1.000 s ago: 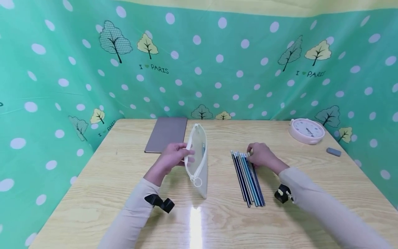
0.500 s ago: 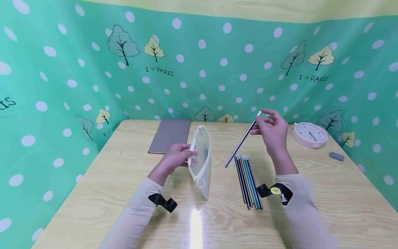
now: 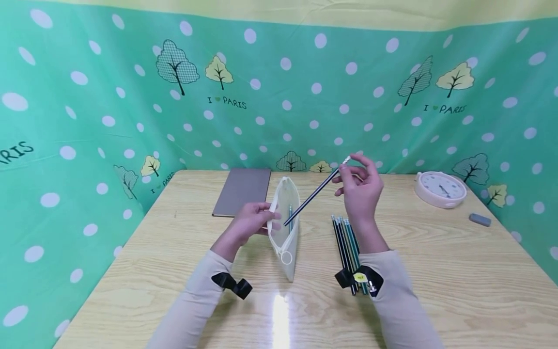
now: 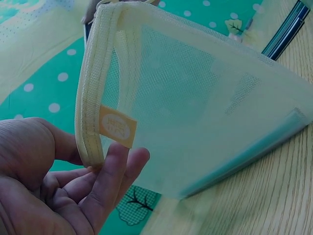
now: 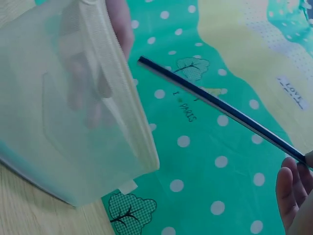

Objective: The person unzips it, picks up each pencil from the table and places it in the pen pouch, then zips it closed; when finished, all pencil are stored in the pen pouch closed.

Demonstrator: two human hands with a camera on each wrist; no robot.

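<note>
In the head view my left hand [image 3: 250, 224] pinches the rim of a white mesh zip pouch [image 3: 291, 259], which stands on edge with its mouth open. Through the mesh in the left wrist view, a teal pencil [image 4: 249, 152] shows along the pouch's bottom. My right hand [image 3: 361, 186] pinches a dark striped pencil [image 3: 311, 196] near its white-tipped end. That pencil slants down to the left, its lower end over the pouch's mouth; the right wrist view shows it just outside the zip. Several dark and teal pencils [image 3: 342, 247] lie on the table, partly hidden by my right wrist.
A grey notebook [image 3: 241, 191] lies behind my left hand. At the back right are a pink round clock [image 3: 440, 189] and a small grey eraser [image 3: 480, 220]. A green dotted cloth [image 3: 314, 126] hangs behind the wooden table [image 3: 436, 286].
My right hand has lifted a pencil from the row and carried it up and left to the pouch's mouth. The left hand keeps its hold on the pouch.
</note>
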